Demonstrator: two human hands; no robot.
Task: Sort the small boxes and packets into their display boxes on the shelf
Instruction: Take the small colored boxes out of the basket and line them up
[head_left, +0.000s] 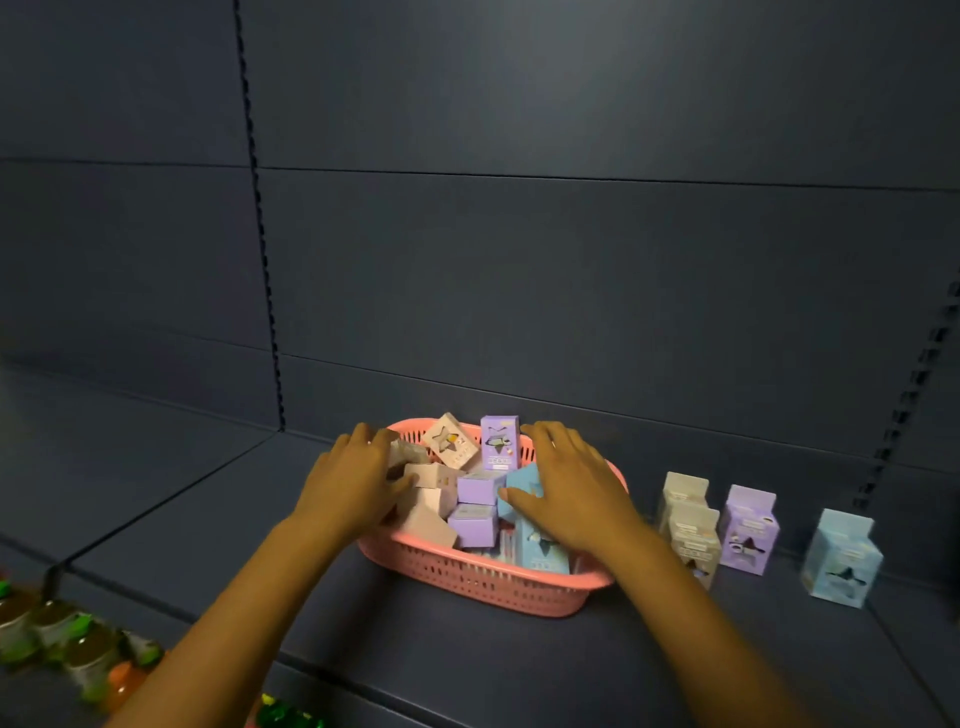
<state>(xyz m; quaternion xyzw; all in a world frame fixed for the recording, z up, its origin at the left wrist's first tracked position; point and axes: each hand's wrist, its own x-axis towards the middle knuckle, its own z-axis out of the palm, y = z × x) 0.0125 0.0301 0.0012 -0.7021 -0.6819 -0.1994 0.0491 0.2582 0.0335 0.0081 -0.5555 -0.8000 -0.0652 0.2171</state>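
- Spreading over the heap, the fingers (540, 434) of the right hand (569, 483) are lying open and flat across a pale blue box (524, 480), with the thumb pressing that box's near-left edge; nothing is pinched or lifted yet, and this reads as feeling for a grip.
- Curling downward among the pink boxes (428, 499), the left hand (356, 478) is sitting at the left side of the heap; its fingertips are dipping behind the cartons, so I cannot tell whether they are closing on one.
- Lying jumbled together, the small boxes are filling the pink basket (483, 582): pink ones at the left, purple boxes (475, 509) in the middle, blue at the right, some tilting and one purple carton standing upright at the far rim. They are probably mixed like this because the sorting is only starting.
- Standing on the shelf (311, 545) to the right of the basket, the display boxes are waiting in a row: a pale beige pair (688, 519) nearest, a purple display box (750, 530) next, a blue display box (841, 558) farthest right, well apart from each other, likely one per colour.
- Showing only as blur at the near-left corner, some jars with dark lids (62, 634) are being cut off by the frame edge.
- Hiding the basket's right rim and whatever lies beneath, the right forearm and palm are covering that side; printing on every carton is too soft to read.
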